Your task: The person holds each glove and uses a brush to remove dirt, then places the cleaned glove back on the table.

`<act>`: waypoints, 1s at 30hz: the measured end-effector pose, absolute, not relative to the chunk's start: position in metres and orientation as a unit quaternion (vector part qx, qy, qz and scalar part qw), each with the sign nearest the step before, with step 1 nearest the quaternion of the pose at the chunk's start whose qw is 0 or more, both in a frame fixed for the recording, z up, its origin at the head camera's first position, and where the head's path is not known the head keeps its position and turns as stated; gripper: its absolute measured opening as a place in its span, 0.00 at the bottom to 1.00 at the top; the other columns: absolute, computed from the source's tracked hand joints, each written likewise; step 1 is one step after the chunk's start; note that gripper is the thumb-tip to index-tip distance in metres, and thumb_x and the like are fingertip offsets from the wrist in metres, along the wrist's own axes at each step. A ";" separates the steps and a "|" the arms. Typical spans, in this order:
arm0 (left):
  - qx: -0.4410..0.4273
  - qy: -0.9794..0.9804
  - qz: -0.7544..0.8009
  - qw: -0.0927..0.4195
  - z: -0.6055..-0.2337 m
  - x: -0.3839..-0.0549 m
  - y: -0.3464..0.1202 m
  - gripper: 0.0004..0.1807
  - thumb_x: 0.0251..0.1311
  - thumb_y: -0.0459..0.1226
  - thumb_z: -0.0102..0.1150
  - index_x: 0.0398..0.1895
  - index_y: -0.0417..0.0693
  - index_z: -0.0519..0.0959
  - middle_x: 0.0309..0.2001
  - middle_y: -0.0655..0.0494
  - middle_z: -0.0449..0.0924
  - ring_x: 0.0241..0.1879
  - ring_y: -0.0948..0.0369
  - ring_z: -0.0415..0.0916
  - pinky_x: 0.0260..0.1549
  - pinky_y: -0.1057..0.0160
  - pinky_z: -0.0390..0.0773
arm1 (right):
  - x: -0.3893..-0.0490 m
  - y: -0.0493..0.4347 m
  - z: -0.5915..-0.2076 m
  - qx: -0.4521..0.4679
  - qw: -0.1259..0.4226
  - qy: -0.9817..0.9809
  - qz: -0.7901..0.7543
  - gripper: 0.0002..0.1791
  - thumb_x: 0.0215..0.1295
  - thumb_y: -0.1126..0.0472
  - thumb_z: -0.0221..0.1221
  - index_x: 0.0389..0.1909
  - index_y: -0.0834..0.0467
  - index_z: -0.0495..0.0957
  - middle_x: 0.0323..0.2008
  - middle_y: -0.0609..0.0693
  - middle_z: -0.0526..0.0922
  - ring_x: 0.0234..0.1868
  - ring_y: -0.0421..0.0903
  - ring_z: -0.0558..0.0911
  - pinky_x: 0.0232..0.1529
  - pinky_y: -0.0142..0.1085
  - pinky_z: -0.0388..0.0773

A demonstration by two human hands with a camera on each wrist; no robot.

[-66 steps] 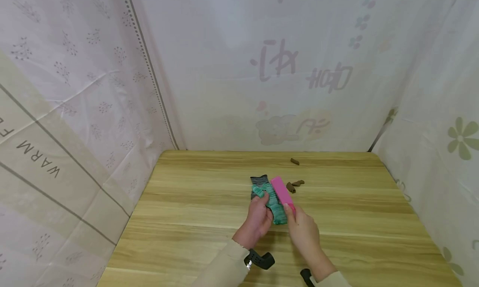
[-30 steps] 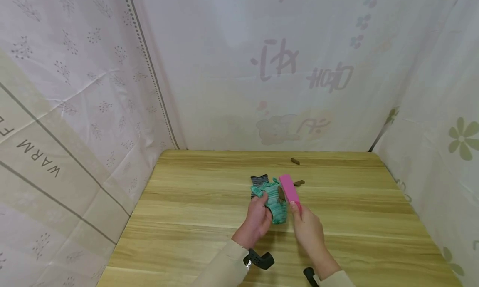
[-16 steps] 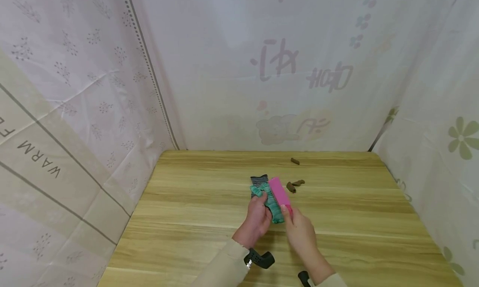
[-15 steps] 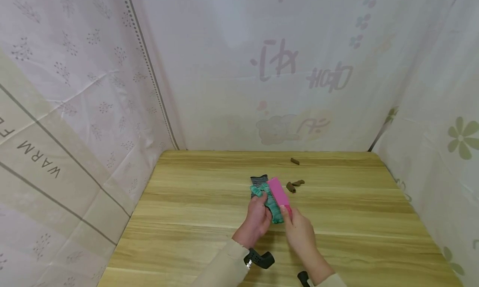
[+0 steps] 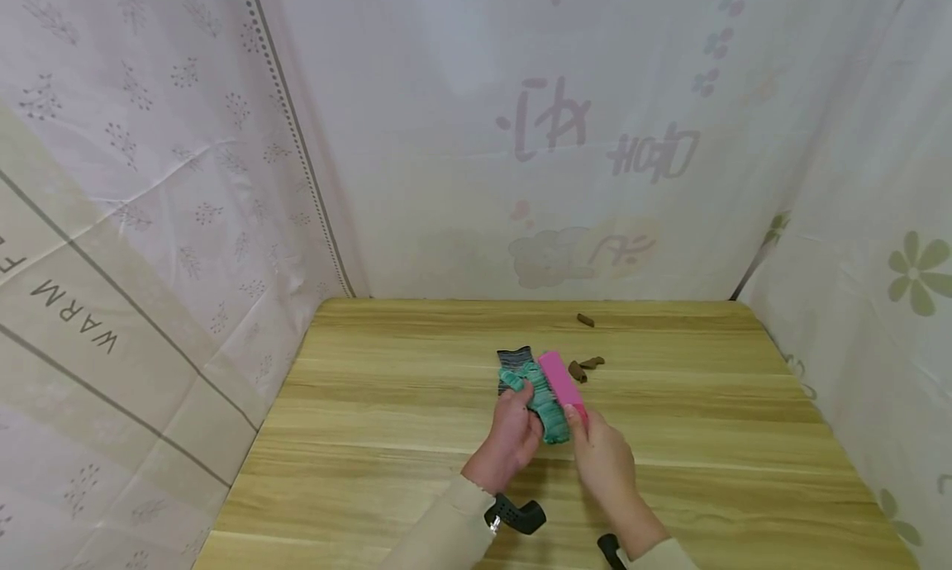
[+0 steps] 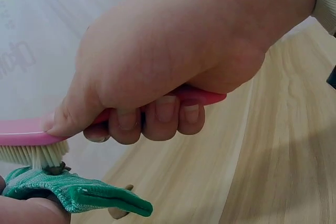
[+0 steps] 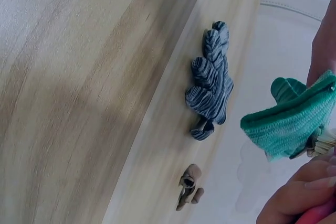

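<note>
My left hand (image 5: 511,425) holds a small green knit glove (image 5: 552,419), its thumb on top of the fabric. My right hand (image 5: 604,463) grips the handle of a pink brush (image 5: 563,380), fingers curled round it. In the left wrist view the pale bristles (image 6: 44,156) touch the green glove, beside a brown clump (image 6: 56,170) stuck to it. A dark grey striped glove (image 5: 515,358) lies on the table just beyond the left hand, partly covered in the head view. The right wrist view shows its curled fingers.
Brown lumps (image 5: 577,372) lie right of the brush, close together, and another brown piece (image 5: 585,320) sits near the back edge of the wooden table (image 5: 387,388). Printed curtains (image 5: 431,182) hang behind the table and on both sides.
The brush was off to the right a second ago, baring a brown patch on the green glove. It came back left over it, then shifted slightly right. The left hand stays put.
</note>
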State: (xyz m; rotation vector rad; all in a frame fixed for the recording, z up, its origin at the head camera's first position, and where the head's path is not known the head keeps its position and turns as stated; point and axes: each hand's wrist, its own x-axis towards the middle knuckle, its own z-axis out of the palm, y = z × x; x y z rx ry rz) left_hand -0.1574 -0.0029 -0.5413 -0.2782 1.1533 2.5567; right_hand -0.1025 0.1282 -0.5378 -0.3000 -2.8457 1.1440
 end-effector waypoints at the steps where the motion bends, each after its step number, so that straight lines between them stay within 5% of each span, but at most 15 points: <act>1: -0.097 0.408 0.893 0.161 -0.541 -0.157 -0.003 0.06 0.81 0.40 0.39 0.46 0.49 0.58 0.37 0.62 0.62 0.38 0.70 0.60 0.36 0.75 0.63 | -0.103 0.129 -0.538 -0.099 0.030 -0.923 0.369 0.32 0.78 0.34 0.39 0.31 0.58 0.72 0.18 0.49 0.67 0.21 0.47 0.68 0.22 0.37 0.61; 13: -0.092 0.418 0.888 0.169 -0.539 -0.155 -0.006 0.10 0.81 0.41 0.39 0.55 0.48 0.55 0.43 0.59 0.58 0.46 0.67 0.59 0.45 0.73 0.64 | -0.105 0.136 -0.539 -0.105 0.027 -0.923 0.369 0.32 0.79 0.35 0.39 0.34 0.60 0.73 0.20 0.50 0.67 0.23 0.47 0.69 0.23 0.37 0.62; 22: -0.077 0.405 0.894 0.177 -0.536 -0.152 -0.005 0.13 0.81 0.40 0.38 0.58 0.43 0.58 0.46 0.60 0.69 0.49 0.69 0.68 0.49 0.73 0.71 | -0.105 0.135 -0.541 -0.113 0.020 -0.919 0.377 0.33 0.79 0.36 0.38 0.34 0.61 0.73 0.19 0.51 0.68 0.21 0.47 0.68 0.21 0.37 0.62; 30: -0.089 0.403 0.892 0.183 -0.535 -0.151 -0.005 0.07 0.81 0.39 0.38 0.51 0.46 0.59 0.43 0.60 0.66 0.45 0.69 0.66 0.45 0.74 0.68 | -0.107 0.137 -0.544 -0.120 0.019 -0.920 0.372 0.34 0.79 0.34 0.36 0.33 0.60 0.73 0.19 0.50 0.68 0.20 0.47 0.67 0.20 0.37 0.61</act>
